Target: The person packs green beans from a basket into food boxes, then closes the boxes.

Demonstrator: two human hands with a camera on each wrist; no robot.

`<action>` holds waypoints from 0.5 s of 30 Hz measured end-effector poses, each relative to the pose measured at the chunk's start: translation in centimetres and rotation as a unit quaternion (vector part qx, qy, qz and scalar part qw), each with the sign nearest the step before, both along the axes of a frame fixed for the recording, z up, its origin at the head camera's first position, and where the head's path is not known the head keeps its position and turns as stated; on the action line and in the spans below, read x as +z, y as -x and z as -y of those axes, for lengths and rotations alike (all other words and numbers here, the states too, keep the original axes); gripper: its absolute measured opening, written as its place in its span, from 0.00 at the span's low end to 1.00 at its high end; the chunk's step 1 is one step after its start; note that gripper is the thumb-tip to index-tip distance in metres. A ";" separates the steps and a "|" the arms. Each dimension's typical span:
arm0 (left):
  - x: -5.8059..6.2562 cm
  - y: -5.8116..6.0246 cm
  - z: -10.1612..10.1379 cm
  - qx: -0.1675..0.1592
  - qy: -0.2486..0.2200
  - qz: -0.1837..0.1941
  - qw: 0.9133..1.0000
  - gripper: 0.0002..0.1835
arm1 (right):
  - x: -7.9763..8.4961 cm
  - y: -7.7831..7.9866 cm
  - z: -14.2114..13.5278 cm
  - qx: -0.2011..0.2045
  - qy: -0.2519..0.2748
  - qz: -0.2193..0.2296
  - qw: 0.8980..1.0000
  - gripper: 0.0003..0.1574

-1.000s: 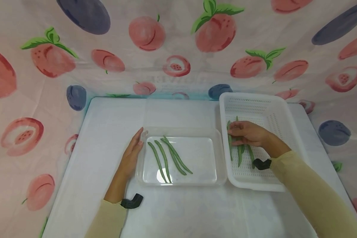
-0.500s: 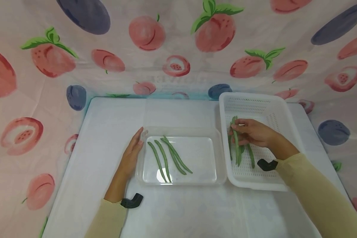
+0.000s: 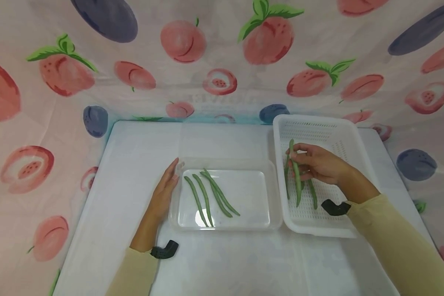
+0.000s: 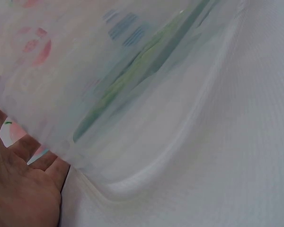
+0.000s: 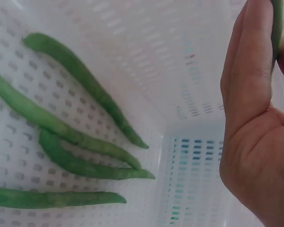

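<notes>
My right hand point(image 3: 320, 166) is over the white perforated basket point(image 3: 359, 148), pinching a green bean point(image 3: 297, 181) between thumb and fingers. In the right wrist view only a strip of that held bean point(image 5: 277, 28) shows beside the fingers. Several other green beans point(image 5: 87, 82) lie on the basket floor. To the left, my left hand point(image 3: 163, 197) rests with straight fingers against the left side of a clear plastic container point(image 3: 275, 197). Several green beans point(image 3: 205, 197) lie inside it, slanting side by side, two of them crossing. Through its wall the left wrist view shows blurred beans point(image 4: 128, 78).
Both containers stand side by side on a white-covered table point(image 3: 229, 263), the basket's left rim close to the clear container's right edge. A fruit-printed curtain point(image 3: 140, 45) encloses the back and sides of the table.
My right hand has drawn one bean up from the others in the basket and shifted slightly right and away from me. My left hand and the clear container have stayed still.
</notes>
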State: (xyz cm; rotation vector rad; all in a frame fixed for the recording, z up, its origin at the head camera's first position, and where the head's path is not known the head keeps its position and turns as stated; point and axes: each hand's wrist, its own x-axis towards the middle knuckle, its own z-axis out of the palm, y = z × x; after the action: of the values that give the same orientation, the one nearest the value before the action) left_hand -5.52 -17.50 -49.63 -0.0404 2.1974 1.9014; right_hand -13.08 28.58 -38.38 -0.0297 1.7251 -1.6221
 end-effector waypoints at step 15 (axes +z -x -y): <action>0.0 0.0 0.0 0.001 0.005 -0.003 1.000 0.28 | 1.9 -0.9 2.5 0.016 0.005 -0.041 0.999 0.30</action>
State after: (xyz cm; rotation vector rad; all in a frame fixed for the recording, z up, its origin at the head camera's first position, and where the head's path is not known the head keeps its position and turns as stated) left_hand -5.53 -17.49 -49.66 -0.0390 2.2112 1.8950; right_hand -12.18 26.07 -36.51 -0.1296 1.7698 -1.6255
